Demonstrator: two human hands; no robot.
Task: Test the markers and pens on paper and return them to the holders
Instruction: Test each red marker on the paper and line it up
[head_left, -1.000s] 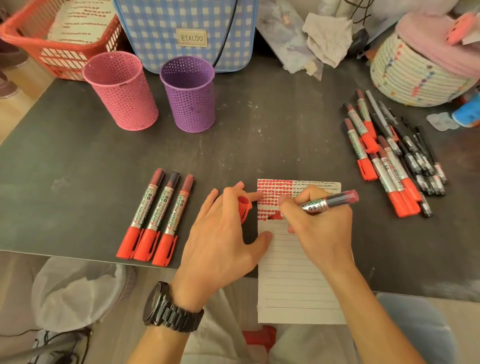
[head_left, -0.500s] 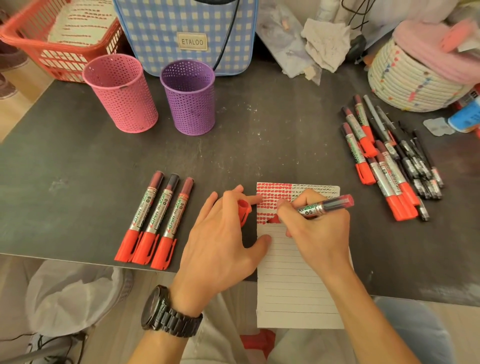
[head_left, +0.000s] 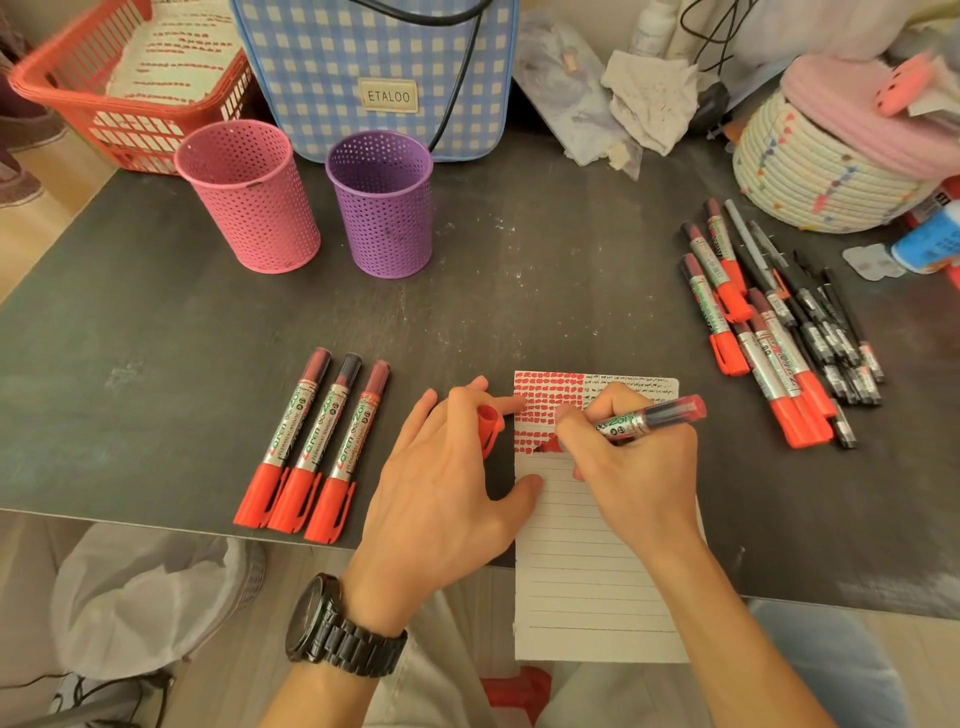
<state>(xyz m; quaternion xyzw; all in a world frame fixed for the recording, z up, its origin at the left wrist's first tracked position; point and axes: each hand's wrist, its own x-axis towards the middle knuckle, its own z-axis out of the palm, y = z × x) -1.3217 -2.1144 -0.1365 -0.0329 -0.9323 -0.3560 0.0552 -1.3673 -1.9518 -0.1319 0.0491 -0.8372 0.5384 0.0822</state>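
1. While a red stroke is being laid on the lined paper (head_left: 587, 571), the testing step is judged to be in hand. The uncapped marker (head_left: 649, 415) is clamped in the curled fingers of the right hand (head_left: 634, 467), with its tip down at the near end of the block of red marks.
2. The red cap (head_left: 488, 423) is pinched between fingers of the left hand (head_left: 447, 488), and the thumb is pressed on the paper's left edge.
3. Three capped markers (head_left: 317, 441) are laid side by side at the near left. A mixed pile of markers and pens (head_left: 779, 338) is heaped at the right, well apart from the paper.
4. The pink holder (head_left: 249, 197) and the purple holder (head_left: 382, 205) are stood at the far left, and nothing is seen sticking out of them.
5. Next, it is judged, the tip must be lifted and the cap brought to it and pushed home squarely. The marker can then be set beside the three or dropped into a holder.
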